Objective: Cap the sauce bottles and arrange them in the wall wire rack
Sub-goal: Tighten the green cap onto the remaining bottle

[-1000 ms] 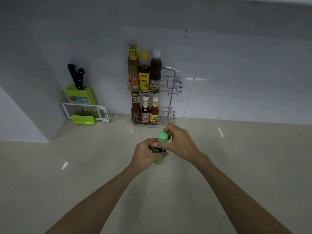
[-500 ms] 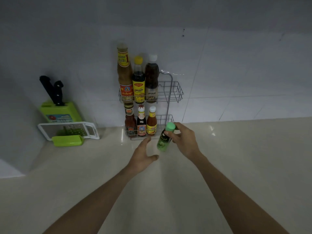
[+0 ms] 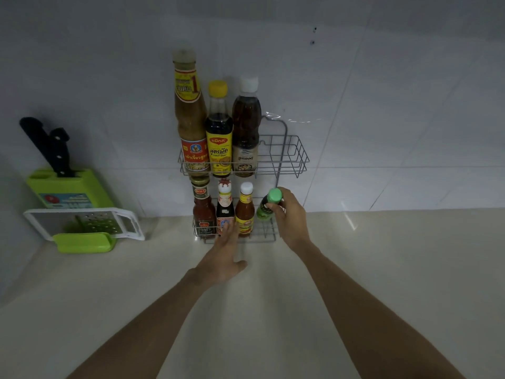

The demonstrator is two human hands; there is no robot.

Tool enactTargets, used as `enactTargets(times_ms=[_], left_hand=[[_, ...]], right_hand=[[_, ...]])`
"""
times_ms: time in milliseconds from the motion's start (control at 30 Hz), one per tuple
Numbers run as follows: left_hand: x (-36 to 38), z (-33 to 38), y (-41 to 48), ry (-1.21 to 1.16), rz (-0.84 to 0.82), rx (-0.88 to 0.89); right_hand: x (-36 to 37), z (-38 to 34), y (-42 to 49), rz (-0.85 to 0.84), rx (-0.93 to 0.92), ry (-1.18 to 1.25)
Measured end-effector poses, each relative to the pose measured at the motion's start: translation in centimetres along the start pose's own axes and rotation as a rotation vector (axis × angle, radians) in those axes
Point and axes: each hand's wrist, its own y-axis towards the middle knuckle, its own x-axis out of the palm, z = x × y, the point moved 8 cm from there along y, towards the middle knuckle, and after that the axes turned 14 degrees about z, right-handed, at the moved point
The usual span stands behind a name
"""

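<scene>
A two-tier wire rack (image 3: 296, 157) hangs on the tiled wall. Its upper basket holds three tall capped bottles (image 3: 220, 132) at the left, with bare room at the right. Three small capped bottles (image 3: 225, 212) stand in the lower basket. My right hand (image 3: 289, 217) grips a small green sauce bottle (image 3: 264, 210) with a green cap, tilted, at the right end of the lower basket beside the orange-red bottle (image 3: 245, 212). My left hand (image 3: 225, 258) is open with fingers spread, just in front of the lower basket, its fingertips near the middle small bottle.
A green knife block (image 3: 68, 187) with black-handled knives stands at the left against the wall. A white and green grater (image 3: 82, 228) lies in front of it. The beige countertop (image 3: 382, 269) stretches to the right and toward me.
My left hand let go of the green bottle and opened. My right hand carried the capped bottle forward to the right end of the lower basket. The view moved closer to the rack.
</scene>
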Motion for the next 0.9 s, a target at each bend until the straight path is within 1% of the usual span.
enactTargets(times_ms=[133, 367, 900], left_hand=[[1.1, -0.1, -0.1, 0.110, -0.023, 0.052], [1.4, 0.1, 0.7, 0.199, -0.013, 0.071], [1.8, -0.3, 0.7, 0.265, -0.045, 0.055]], right_hand=[[1.8, 0.8, 1.5, -0.073, 0.024, -0.073], [3.7, 2.4, 2.0, -0.210, 0.077, -0.166], [4.2, 4.1, 0.8, -0.297, 0.079, -0.198]])
